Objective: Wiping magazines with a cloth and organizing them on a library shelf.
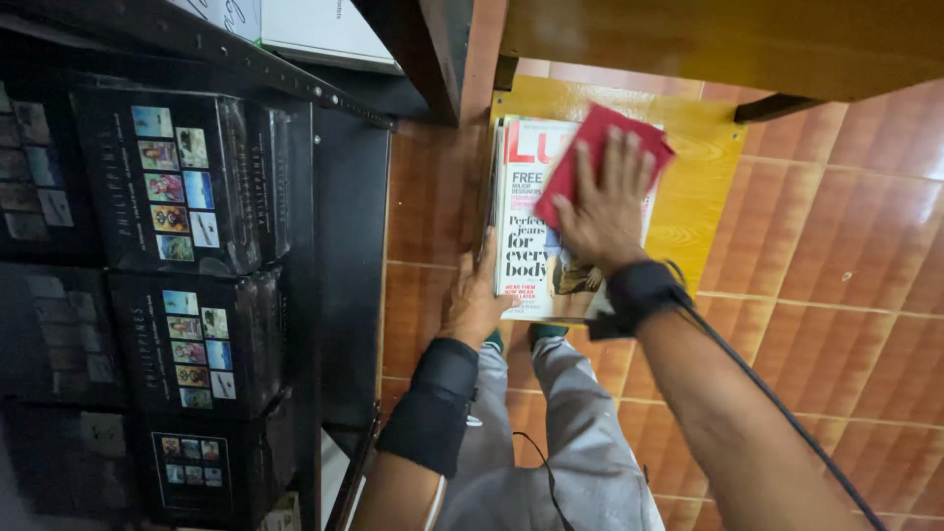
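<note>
A low yellow wooden stool top on the brown tiled floor carries a stack of glossy magazines under a red cloth.

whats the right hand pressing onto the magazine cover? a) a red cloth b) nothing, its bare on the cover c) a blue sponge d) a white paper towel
a: the right hand lies flat on a red cloth spread over the top of the magazine, while the left hand grips the magazine's left edge.
</note>
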